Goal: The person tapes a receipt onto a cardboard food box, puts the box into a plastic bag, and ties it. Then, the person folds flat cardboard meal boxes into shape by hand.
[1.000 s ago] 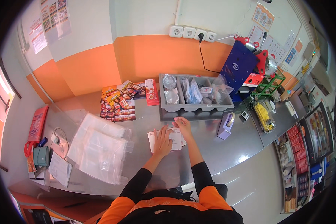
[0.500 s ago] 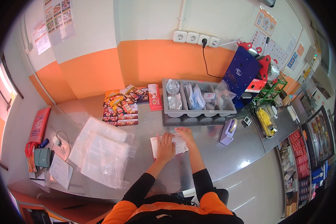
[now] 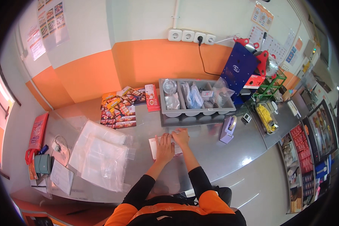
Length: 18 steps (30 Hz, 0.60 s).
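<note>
A white printed card or small stack of cards (image 3: 153, 147), with some red along its near edge, lies on the steel table in front of me. My left hand (image 3: 165, 148) rests flat on it, fingers stretched out toward the far side. Close beside it, my right hand (image 3: 181, 138) has its fingers curled at the card's far edge. Both hands cover most of the card, so its full thickness cannot be made out.
Clear plastic bags (image 3: 101, 160) lie to the left, with colourful leaflets (image 3: 118, 109) behind. A grey divided bin (image 3: 199, 112) holds bagged items. Right of it stand a purple tape dispenser (image 3: 227, 130), a small timer (image 3: 246, 118) and a blue machine (image 3: 235, 67).
My right hand has moved left along the card's far edge, up against my left hand. The left hand stays flat on the card. The whole view has shifted slightly.
</note>
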### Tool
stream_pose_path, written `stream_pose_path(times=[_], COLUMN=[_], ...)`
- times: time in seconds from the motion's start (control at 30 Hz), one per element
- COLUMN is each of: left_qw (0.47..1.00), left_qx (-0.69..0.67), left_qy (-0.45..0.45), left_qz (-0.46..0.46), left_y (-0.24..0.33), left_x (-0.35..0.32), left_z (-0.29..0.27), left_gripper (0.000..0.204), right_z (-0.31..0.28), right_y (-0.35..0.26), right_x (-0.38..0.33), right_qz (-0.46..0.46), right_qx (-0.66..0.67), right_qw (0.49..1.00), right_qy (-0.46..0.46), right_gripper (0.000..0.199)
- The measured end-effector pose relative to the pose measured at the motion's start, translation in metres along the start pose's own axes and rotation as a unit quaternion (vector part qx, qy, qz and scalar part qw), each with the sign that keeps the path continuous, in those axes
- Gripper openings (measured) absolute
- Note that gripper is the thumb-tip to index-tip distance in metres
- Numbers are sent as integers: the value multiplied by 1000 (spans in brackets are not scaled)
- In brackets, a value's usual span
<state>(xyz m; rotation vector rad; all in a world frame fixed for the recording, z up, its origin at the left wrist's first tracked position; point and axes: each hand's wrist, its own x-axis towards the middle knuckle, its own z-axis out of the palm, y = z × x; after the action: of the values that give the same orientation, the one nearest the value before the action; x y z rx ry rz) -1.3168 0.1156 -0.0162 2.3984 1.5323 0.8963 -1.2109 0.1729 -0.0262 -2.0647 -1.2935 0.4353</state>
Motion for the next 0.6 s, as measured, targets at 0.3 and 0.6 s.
stream_pose_path(times=[0.3,0.6], left_qw=[996,984], left_qx=[6,-19], left_qy=[-43,-71], left_qz=[79,159], left_y=[-11,-17], left_x=[4,12], left_z=[-7,-16], left_gripper=[43,44], right_z=[-101,-157], right_y=[96,208], right_x=[53,81], right_qz=[9,258], right_qx=[42,-42], right_qw=[932,907], right_qy=[359,329], right_gripper=[29,29])
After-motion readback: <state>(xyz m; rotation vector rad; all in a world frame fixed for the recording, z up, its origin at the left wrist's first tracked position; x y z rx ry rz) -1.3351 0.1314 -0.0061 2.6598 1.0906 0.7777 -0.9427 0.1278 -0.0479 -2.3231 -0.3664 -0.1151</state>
